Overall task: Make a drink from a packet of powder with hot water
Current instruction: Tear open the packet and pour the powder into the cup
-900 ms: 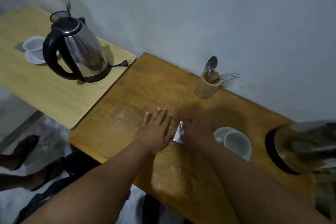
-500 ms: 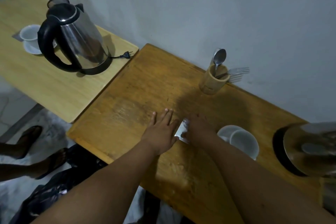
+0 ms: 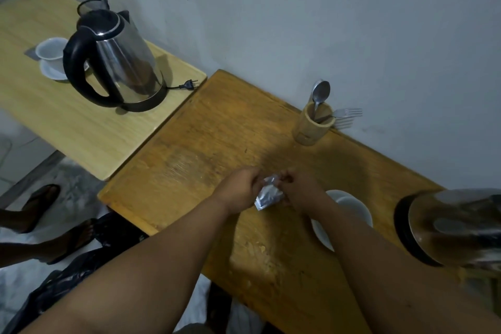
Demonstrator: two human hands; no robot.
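Both hands hold the little silver packet [image 3: 268,194] just above the brown table [image 3: 217,130]. The left hand [image 3: 240,191] and the right hand [image 3: 299,190] each have their fingers pinched tight on it. A hard rip could spill powder on the table, missing the white cup [image 3: 352,209] just right. Far back, the spoon [image 3: 320,92] waits in its holder [image 3: 313,125].

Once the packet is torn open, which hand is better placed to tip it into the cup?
Probably the right hand: it grips the packet and is beside the cup. The left hand is farther away.
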